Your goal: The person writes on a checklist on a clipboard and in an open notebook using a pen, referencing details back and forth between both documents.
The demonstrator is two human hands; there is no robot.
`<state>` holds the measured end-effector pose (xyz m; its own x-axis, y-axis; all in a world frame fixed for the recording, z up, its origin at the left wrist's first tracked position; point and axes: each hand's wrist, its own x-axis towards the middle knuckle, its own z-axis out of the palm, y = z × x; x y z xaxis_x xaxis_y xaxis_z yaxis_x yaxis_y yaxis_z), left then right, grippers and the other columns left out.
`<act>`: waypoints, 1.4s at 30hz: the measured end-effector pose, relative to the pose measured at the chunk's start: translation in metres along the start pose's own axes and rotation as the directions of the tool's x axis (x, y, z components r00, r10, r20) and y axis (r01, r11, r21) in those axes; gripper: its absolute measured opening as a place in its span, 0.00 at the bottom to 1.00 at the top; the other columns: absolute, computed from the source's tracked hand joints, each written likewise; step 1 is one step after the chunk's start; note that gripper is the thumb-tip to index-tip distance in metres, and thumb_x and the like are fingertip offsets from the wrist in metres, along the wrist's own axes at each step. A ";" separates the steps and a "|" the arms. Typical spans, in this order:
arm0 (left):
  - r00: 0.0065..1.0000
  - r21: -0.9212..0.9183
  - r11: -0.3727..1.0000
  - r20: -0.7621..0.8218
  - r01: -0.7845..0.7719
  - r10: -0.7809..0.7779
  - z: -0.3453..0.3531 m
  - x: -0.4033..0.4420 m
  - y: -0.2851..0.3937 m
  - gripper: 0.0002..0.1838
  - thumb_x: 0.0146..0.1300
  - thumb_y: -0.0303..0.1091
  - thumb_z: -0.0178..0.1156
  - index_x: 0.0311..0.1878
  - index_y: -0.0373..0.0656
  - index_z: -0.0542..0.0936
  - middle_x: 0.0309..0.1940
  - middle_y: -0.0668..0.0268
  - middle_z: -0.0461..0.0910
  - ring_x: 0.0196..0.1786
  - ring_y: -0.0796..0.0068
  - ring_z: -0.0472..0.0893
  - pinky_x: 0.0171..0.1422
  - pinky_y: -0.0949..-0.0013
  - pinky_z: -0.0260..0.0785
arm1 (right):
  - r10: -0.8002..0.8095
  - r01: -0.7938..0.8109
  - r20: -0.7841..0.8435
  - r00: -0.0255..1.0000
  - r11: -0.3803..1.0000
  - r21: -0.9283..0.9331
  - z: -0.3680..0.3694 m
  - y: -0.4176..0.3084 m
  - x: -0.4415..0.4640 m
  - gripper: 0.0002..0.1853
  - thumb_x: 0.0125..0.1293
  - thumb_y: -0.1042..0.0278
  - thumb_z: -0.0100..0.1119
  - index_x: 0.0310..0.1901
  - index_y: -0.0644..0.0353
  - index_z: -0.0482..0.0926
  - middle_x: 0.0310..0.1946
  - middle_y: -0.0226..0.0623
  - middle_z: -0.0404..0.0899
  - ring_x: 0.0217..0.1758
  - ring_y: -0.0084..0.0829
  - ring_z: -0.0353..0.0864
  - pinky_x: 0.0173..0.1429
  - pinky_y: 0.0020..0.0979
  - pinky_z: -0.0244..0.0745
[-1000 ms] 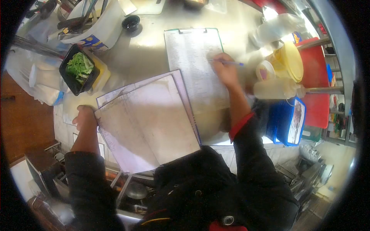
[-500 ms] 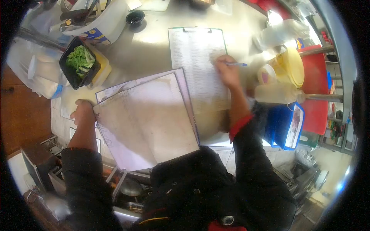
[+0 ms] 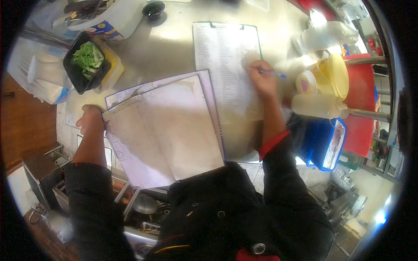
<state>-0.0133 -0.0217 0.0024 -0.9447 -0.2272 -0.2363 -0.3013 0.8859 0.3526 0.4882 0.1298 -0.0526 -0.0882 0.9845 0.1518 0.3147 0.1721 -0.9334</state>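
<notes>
My right hand [image 3: 264,81] is closed round a blue pen [image 3: 278,75] over the right side of a printed list [image 3: 228,61]. The list lies on a clipboard [image 3: 261,41] with its clip at the far end. My left hand [image 3: 90,117] rests at the table's left edge with its fingers curled over it, beside the left corner of an open notebook [image 3: 161,126]. The notebook's pages look worn and stained, with handwriting along the left, and it overlaps the clipboard's lower left. A second sheet or cover shows underneath it.
On the metal table [image 3: 174,48], a black tub of green leaves [image 3: 88,61] stands left, near a white bin [image 3: 117,24] and a small black cup [image 3: 153,10]. To the right are a yellow tub [image 3: 331,76], a squeeze bottle [image 3: 315,105] and blue containers [image 3: 322,141].
The view has shifted slightly. My right hand has turned a little, and the pen now tilts more downward to the right. My left hand stays at the table's edge.
</notes>
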 end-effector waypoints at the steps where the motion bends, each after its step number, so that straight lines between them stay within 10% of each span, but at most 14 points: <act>1: 1.000 0.002 1.000 0.001 0.001 -0.001 0.001 -0.001 0.000 0.41 0.63 0.59 0.46 0.67 0.31 0.57 0.65 0.39 0.64 0.65 0.41 0.69 0.67 0.47 0.63 | 0.001 -0.001 -0.001 1.000 1.000 -0.002 -0.001 -0.005 0.000 0.04 0.61 0.71 0.62 0.35 0.62 0.79 0.31 0.29 0.78 0.36 0.22 0.74 0.42 0.27 0.72; 31: 0.998 -0.017 1.000 -0.055 0.025 -0.026 0.004 0.003 -0.001 0.41 0.61 0.58 0.49 0.68 0.34 0.59 0.65 0.40 0.66 0.64 0.42 0.70 0.65 0.47 0.65 | -0.014 0.025 0.113 0.994 0.995 -0.093 0.002 -0.011 -0.001 0.06 0.64 0.70 0.62 0.32 0.63 0.79 0.28 0.28 0.77 0.34 0.20 0.73 0.39 0.27 0.70; 38: 0.979 0.316 0.928 0.109 -0.197 0.171 0.095 0.181 -0.050 0.41 0.62 0.58 0.48 0.69 0.34 0.58 0.65 0.40 0.66 0.64 0.42 0.70 0.66 0.47 0.65 | -0.062 0.067 0.084 0.995 0.996 -0.064 0.001 -0.007 0.000 0.06 0.62 0.71 0.61 0.30 0.63 0.77 0.27 0.30 0.76 0.33 0.22 0.73 0.39 0.28 0.70; 42: 0.984 0.086 0.983 0.090 -0.163 0.156 0.075 0.141 -0.045 0.42 0.63 0.59 0.48 0.69 0.33 0.57 0.65 0.39 0.65 0.64 0.40 0.70 0.66 0.47 0.64 | -0.108 0.109 0.064 0.992 0.994 -0.023 0.001 0.002 0.002 0.04 0.63 0.75 0.60 0.31 0.62 0.78 0.26 0.26 0.75 0.32 0.18 0.71 0.37 0.25 0.69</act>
<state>-0.1232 -0.0627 -0.1149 -0.9647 -0.0493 -0.2588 -0.1306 0.9425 0.3075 0.4875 0.1319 -0.0549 -0.1823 0.9559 0.2303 0.3247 0.2796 -0.9035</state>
